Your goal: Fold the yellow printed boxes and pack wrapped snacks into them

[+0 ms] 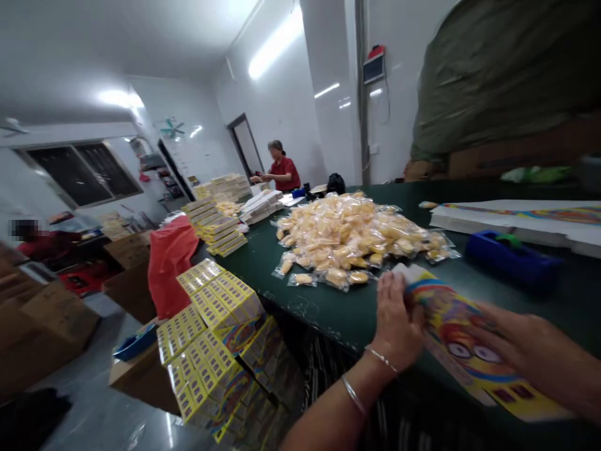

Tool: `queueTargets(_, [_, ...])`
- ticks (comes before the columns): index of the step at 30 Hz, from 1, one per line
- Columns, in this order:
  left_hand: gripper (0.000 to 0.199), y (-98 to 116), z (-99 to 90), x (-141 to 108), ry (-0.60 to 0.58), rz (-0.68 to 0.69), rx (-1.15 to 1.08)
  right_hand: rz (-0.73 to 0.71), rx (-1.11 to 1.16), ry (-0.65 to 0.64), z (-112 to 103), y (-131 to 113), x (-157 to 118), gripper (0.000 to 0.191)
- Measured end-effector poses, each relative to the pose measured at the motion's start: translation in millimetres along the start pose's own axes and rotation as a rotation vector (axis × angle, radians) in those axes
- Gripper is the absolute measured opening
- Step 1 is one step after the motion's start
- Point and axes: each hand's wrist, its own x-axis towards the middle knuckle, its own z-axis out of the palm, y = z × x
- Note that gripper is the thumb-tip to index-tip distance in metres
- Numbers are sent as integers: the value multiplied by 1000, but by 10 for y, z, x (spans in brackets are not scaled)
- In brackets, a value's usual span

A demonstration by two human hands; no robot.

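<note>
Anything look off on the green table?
One small packet lies alone by the flat white cartons, apart from the main heap of plastic packets. The green table also shows scuffed, chipped paint near its edge.

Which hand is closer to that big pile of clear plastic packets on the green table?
The left hand is nearer, just in front of and to the right of the pile, not touching it. The right hand is farther right, on the printed card.

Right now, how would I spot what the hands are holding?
Find the green table, then the heap of bagged yellow pieces. Nearer, the left hand and right hand hold a printed card: flat and cartoon-eyed, unlike the stacked boxes.
</note>
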Motion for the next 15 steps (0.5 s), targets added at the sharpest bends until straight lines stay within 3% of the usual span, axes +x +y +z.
queueTargets(2, [53, -10, 60, 0, -31, 2, 90, 30, -45, -168, -124, -313, 61, 11])
queueTargets(4, [50, -42, 65, 64, -69, -51, 43, 8, -190, -181, -236, -489, 137, 12])
queueTargets(6, [41, -88, 15, 198, -186, -112, -27, 18, -248, -193, -302, -531, 205, 8])
queueTargets(8, [31, -113, -61, 354, -378, -168, -112, 26, -274, -209, -323, -511, 251, 7])
queueTargets(11, [32, -68, -152, 531, -609, -221, -207, 16, -289, -234, -334, -503, 328, 7])
queueTargets(15, [27, -3, -181, 638, -712, -231, -245, -59, -120, -370, -418, -523, 554, 26])
